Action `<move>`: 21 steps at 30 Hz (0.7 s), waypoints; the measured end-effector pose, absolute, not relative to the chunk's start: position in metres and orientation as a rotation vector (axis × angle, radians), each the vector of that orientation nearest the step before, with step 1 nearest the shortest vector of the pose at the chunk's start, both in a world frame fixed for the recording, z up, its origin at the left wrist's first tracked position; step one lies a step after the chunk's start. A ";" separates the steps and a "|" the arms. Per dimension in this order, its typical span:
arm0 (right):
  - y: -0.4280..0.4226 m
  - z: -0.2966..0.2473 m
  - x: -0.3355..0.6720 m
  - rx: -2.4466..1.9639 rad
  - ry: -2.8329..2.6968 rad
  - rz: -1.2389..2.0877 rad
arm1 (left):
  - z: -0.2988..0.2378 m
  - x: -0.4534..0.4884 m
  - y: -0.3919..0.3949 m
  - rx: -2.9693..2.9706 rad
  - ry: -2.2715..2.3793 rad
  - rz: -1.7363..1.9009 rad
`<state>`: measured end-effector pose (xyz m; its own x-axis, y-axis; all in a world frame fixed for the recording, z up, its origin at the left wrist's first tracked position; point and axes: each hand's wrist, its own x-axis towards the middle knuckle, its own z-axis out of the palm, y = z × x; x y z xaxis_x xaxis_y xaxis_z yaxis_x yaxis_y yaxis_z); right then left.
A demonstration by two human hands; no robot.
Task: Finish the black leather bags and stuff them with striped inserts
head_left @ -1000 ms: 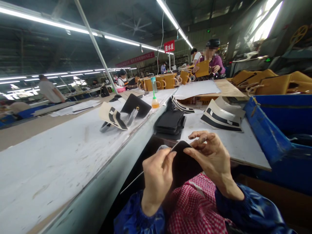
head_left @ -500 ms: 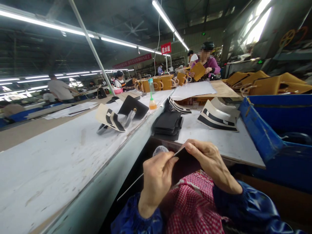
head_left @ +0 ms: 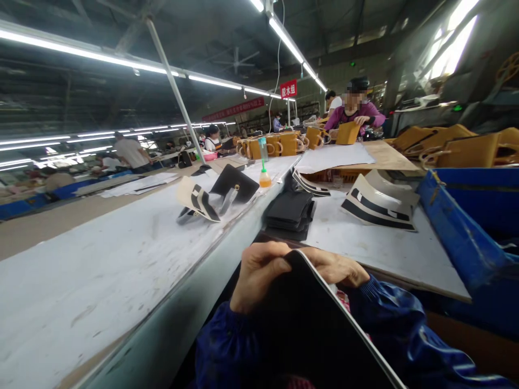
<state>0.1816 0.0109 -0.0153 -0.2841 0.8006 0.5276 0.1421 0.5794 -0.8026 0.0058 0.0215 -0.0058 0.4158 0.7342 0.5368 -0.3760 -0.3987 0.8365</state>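
Pinching a top corner, the left hand [head_left: 257, 275] holds the black piece [head_left: 316, 329] up, nearer than the black stack [head_left: 290, 210]. The right hand [head_left: 332, 266] is behind its pale edge; I can't tell if it grips. The piece looks light, smooth and a bit bendy, so edges seem best to hold. Earlier, more checked apron [head_left: 344, 299] showed; now the piece's wide side hides most.
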 end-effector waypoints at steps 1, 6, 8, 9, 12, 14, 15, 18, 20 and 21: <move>0.012 -0.012 0.181 -0.717 -1.892 0.943 | -0.009 0.005 0.022 1.527 0.315 1.260; 0.021 0.000 0.173 -0.604 -1.942 1.280 | -0.013 0.007 0.026 1.509 0.384 1.367; 0.026 -0.004 0.166 -0.587 -1.929 1.303 | -0.009 0.009 0.027 1.518 0.409 1.394; 0.028 -0.008 0.163 -0.583 -1.933 1.303 | -0.006 0.009 0.028 1.518 0.420 1.403; 0.033 -0.020 0.160 -0.612 -1.902 1.276 | -0.001 0.000 0.029 1.506 0.484 1.422; 0.035 -0.024 0.166 -0.668 -1.825 1.224 | -0.004 -0.015 0.030 1.492 0.547 1.416; 0.035 -0.024 0.172 -0.728 -1.794 1.165 | -0.007 -0.024 0.030 1.467 0.565 1.412; 0.031 -0.020 0.192 -0.973 -1.812 0.835 | -0.022 -0.053 0.028 1.342 0.556 1.431; 0.025 -0.017 0.201 -1.087 -1.855 0.609 | -0.030 -0.070 0.023 1.329 0.540 1.426; 0.022 -0.015 0.204 -1.111 -1.862 0.540 | -0.032 -0.077 0.021 1.368 0.556 1.398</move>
